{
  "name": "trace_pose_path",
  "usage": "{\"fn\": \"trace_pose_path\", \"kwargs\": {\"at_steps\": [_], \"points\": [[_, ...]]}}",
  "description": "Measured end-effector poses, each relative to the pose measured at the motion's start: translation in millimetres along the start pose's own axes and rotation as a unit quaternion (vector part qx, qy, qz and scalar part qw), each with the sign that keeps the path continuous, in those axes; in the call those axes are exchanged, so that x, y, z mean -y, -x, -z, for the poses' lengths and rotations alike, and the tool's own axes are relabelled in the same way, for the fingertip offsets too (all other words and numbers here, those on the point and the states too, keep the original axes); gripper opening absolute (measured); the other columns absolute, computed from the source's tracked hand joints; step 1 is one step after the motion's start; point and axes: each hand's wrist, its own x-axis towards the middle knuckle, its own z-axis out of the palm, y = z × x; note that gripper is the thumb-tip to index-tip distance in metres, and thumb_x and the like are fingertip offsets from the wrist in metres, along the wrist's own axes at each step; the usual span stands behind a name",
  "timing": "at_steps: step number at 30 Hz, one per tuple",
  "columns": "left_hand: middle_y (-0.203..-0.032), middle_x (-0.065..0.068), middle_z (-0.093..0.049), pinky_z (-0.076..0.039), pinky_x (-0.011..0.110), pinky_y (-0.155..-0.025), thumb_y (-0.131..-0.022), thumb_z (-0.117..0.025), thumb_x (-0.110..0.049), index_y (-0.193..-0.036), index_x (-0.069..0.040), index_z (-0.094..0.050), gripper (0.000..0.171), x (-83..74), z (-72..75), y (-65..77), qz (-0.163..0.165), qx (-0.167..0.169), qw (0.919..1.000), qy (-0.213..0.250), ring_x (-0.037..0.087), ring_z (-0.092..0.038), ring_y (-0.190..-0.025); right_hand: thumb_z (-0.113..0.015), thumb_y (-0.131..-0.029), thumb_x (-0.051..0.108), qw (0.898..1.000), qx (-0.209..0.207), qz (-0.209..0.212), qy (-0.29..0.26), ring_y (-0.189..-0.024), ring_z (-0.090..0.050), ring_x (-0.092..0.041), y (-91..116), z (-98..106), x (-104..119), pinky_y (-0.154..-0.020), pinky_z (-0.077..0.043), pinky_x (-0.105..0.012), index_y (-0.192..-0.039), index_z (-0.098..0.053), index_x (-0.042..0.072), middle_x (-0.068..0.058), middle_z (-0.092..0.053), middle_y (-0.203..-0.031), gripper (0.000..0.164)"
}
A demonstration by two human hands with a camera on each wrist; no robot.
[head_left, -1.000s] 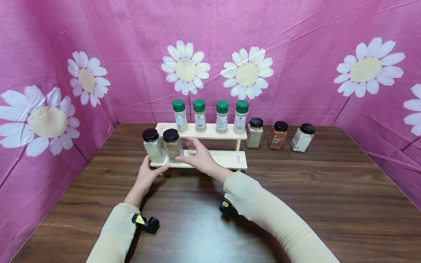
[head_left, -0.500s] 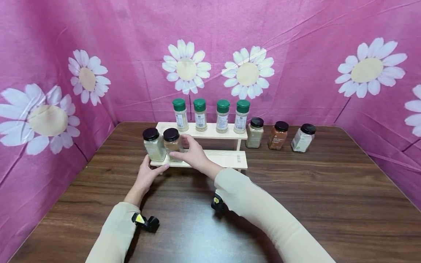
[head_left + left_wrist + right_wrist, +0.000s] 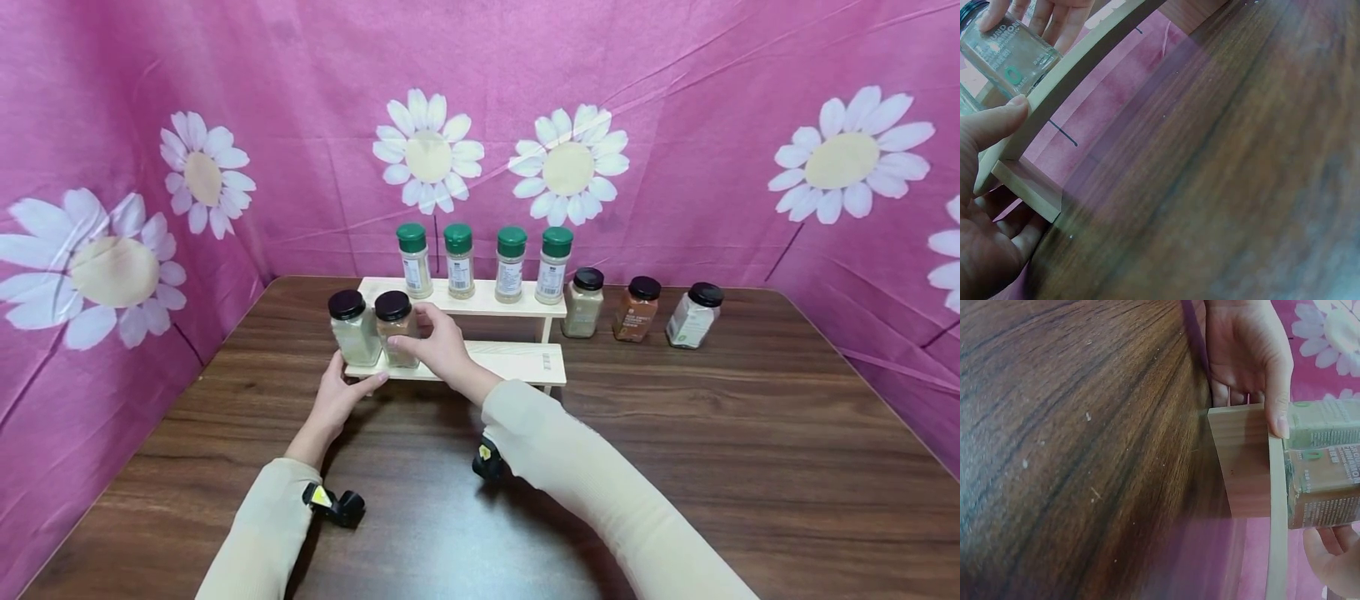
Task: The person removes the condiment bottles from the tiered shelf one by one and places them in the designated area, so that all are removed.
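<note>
On the lower step of a pale wooden rack (image 3: 510,362), a brown spice jar (image 3: 394,328) with a black lid stands upright beside a pale green spice jar (image 3: 356,340). My right hand (image 3: 444,352) grips the brown jar from the right, thumb across its front and fingers round the far side. My left hand (image 3: 339,398) holds the rack's left end. Its thumb (image 3: 1004,122) lies on the front edge by the jars, while the other fingers reach behind the end leg (image 3: 1029,187), partly hidden. The right wrist view shows both jars close together, the brown one (image 3: 1329,487) nearest my right fingers.
Several green-capped shakers (image 3: 510,271) stand along the upper step. Right of the rack, on the dark wood table (image 3: 720,467), are another green jar (image 3: 582,310), a red-brown jar (image 3: 635,315) and a whitish jar (image 3: 693,321). A pink flowered cloth (image 3: 675,167) hangs behind.
My right hand has moved left, and its thumb has come across the front of the brown spice jar. My left hand stays on the rack's end.
</note>
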Motion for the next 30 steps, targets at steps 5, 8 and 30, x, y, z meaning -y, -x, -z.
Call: {"fn": "trace_pose_path", "kwargs": {"at_steps": [5,8,30], "points": [[-0.108,0.015,-0.046,-0.041,0.021,-0.062,-0.074,-0.067,-0.008,-0.122,-0.001,-0.032,0.060,-0.1,0.0,-0.4,-0.001,-0.001,1.0000,0.000,0.016,-0.046,-0.082,-0.074,-0.067,0.012,1.000,-0.011,-0.001,-0.006,-0.083,-0.055,-0.019,0,1,1,-0.070,-0.042,-0.022,-0.106,-0.056,0.005,-0.007,-0.060,-0.090,0.044],[-0.108,0.015,-0.046,-0.041,0.021,-0.062,-0.074,-0.068,-0.009,-0.122,-0.001,-0.033,0.060,0.8,-0.1,-0.7,-0.003,0.001,1.0000,0.001,0.013,-0.047,-0.081,-0.075,-0.066,0.011,1.000,-0.016,-0.001,-0.009,-0.082,-0.054,-0.017,1,2,0,-0.071,-0.042,-0.022,-0.106,-0.057,0.006,-0.006,-0.060,-0.090,0.044],[-0.112,0.014,-0.045,-0.040,0.021,-0.065,-0.073,-0.069,-0.009,-0.123,-0.002,-0.033,0.062,2.3,0.4,-0.2,0.000,-0.009,1.0000,-0.004,0.019,-0.044,-0.089,-0.074,-0.066,0.006,0.999,-0.005,0.008,-0.045,-0.086,-0.055,-0.017,27,37,17,-0.077,-0.041,-0.029,-0.110,-0.057,0.006,-0.008,-0.062,-0.092,0.048]]}}
